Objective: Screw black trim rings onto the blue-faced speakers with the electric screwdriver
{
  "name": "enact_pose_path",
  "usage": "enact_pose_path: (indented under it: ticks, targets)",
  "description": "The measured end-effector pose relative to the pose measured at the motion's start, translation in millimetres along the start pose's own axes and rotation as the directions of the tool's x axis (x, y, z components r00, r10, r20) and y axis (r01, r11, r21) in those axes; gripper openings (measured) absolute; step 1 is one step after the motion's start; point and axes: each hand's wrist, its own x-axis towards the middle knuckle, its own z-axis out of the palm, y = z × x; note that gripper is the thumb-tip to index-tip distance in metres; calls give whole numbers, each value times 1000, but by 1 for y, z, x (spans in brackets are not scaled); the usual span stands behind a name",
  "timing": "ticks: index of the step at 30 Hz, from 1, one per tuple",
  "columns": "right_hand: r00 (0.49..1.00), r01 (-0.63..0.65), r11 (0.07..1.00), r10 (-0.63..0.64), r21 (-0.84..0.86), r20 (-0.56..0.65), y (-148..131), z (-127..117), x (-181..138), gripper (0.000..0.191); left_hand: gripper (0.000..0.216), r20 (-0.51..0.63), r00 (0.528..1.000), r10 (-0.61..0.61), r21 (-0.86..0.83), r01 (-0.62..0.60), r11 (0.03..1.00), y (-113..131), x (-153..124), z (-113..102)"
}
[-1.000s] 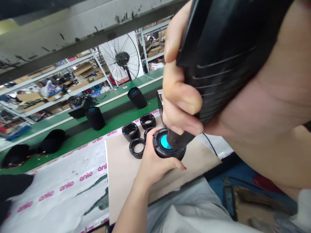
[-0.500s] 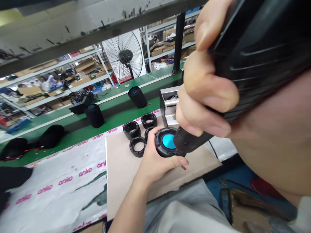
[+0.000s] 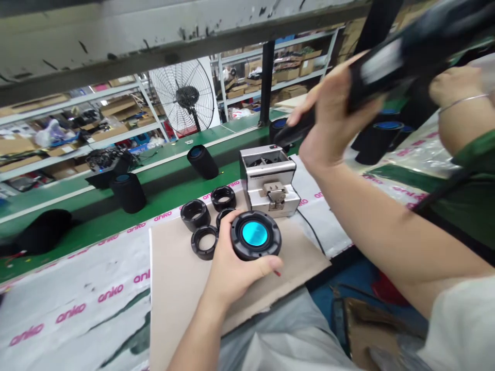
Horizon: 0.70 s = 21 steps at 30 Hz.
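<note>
My left hand [image 3: 232,270] is closed around a round black speaker part [image 3: 256,235] with a bright blue centre, holding it over a brown cardboard sheet [image 3: 181,288]. My right hand [image 3: 332,129] grips a black electric screwdriver [image 3: 390,62], raised high to the right; the screwdriver's tip [image 3: 288,135] hangs above and just right of a small metal screw feeder box [image 3: 269,180]. Several black ring parts [image 3: 204,241] lie on the cardboard just left of the speaker part.
A green conveyor belt [image 3: 166,190] runs behind, carrying black cylindrical speakers [image 3: 129,191]. A standing fan [image 3: 181,98] and shelves of boxes are farther back. Another person's arm with a bracelet [image 3: 458,100] is at the right, near more black speakers [image 3: 377,139].
My right hand lifted the screwdriver off the speaker part and swung it up to the right. The screw feeder box came into full view. My left hand kept its hold on the speaker part.
</note>
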Motion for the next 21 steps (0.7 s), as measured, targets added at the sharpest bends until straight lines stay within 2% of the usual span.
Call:
enact_pose_path:
  ticks: [1, 3, 6, 7, 8, 10, 12, 18, 21]
  targets:
    - [998, -48, 999, 49, -22, 47, 14, -6, 2, 43, 91, 2, 1000, 2, 8, -2, 1000, -1, 0, 0]
    - [998, -65, 998, 65, -24, 25, 23, -13, 5, 41, 90, -7, 1000, -6, 29, 7, 1000, -1, -2, -1]
    - [999, -25, 999, 25, 22, -22, 2, -14, 6, 48, 91, -40, 999, -10, 46, 12, 999, -2, -4, -3]
    - [997, -66, 998, 66, 23, 33, -7, -14, 5, 54, 92, -39, 999, -4, 50, 6, 999, -2, -4, -4]
    - [980, -159, 987, 156, 15, 123, -14, -14, 2, 61, 91, -33, 999, 3, 54, -1, 999, -2, -4, -4]
    - [897, -343, 939, 336, -26, 288, -20, -17, -5, 73, 91, -17, 1000, 13, 63, -12, 998, -2, -3, -5]
    - [833, -441, 896, 429, -48, 349, -14, -21, -15, 77, 91, -27, 999, 20, 67, -18, 998, 0, -2, -4]
    - [835, -454, 890, 442, -41, 328, 7, -23, -35, 76, 92, -38, 999, 38, 60, -35, 998, 2, -2, -1]
    - [789, -506, 856, 507, -101, 348, 8, -24, -36, 80, 95, -38, 998, 40, 45, -38, 998, 0, -1, -2]
